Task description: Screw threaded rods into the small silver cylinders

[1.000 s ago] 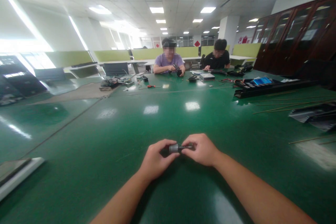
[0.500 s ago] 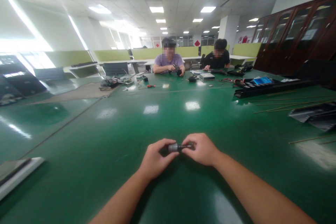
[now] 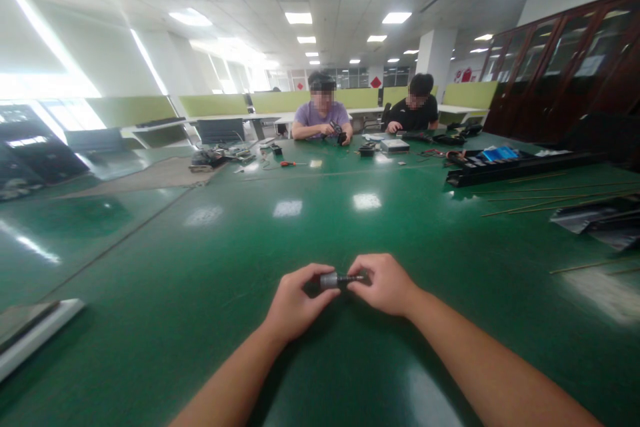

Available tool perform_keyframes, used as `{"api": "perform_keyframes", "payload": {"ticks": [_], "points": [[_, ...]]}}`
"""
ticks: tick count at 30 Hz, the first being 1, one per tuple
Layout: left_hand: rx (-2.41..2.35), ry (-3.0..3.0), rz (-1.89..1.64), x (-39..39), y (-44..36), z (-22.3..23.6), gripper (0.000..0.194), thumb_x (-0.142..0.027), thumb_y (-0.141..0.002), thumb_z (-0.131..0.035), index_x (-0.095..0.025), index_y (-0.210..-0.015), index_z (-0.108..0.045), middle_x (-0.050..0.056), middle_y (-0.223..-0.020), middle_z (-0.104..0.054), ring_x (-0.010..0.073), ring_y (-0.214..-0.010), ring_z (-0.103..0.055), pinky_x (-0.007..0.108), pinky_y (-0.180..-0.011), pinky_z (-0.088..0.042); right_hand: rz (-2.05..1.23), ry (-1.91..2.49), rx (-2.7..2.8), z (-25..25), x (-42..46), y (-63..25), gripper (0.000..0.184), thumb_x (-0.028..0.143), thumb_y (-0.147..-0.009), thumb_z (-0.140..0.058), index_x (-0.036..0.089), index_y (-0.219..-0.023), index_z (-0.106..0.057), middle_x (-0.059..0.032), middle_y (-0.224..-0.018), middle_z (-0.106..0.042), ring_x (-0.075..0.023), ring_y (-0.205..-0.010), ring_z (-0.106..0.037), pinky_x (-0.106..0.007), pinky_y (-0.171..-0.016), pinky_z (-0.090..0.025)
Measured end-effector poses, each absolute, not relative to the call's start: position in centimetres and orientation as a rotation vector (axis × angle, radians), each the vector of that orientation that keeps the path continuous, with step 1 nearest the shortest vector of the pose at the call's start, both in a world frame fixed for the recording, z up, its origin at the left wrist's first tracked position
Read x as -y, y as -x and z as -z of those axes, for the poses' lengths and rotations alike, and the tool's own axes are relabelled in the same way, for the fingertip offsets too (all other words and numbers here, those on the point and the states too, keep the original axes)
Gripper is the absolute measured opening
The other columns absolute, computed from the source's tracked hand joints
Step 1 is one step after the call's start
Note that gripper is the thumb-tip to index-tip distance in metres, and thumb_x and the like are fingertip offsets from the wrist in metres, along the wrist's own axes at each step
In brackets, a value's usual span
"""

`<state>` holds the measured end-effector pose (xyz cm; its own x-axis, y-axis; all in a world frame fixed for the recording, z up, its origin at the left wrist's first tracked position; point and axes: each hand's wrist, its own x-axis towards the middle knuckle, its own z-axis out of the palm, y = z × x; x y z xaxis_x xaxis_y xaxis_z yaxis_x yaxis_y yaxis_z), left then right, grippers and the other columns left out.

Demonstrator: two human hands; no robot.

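A small grey cylindrical part (image 3: 330,279) with a dark threaded shaft sticking out to the right sits between my two hands, just above the green table (image 3: 200,280). My left hand (image 3: 295,303) pinches the grey cylinder end with thumb and fingers. My right hand (image 3: 383,283) is closed around the dark shaft end. Both forearms reach in from the bottom edge.
Two people sit at the far side of the table, each handling small items, with tools and parts scattered before them. A long black tray (image 3: 515,167) and thin rods (image 3: 550,203) lie to the right. A flat white-edged panel (image 3: 30,330) lies at the left.
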<state>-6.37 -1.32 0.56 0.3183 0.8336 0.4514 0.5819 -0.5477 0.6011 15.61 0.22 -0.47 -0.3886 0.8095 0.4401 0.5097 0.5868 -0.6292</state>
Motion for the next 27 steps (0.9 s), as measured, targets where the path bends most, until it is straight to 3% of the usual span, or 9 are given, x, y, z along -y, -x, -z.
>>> {"api": "perform_keyframes", "payload": {"ticks": [27], "points": [[-1.282,-2.218,-1.085,1.34,6.35,-0.63,0.026,-0.028,-0.076,-0.076,-0.021,-0.1,-0.07,0.004,-0.093,-0.074,0.0197,-0.083,-0.068,0.03,-0.077,-0.053,-0.513,1.045,2.063,0.31,-0.13,-15.82,0.007,0.02,-0.075,-0.069,0.02,-0.082,-0.069,0.0009,-0.072,-0.066,-0.0125,-0.059,-0.052,-0.023,-0.057,-0.035]]}}
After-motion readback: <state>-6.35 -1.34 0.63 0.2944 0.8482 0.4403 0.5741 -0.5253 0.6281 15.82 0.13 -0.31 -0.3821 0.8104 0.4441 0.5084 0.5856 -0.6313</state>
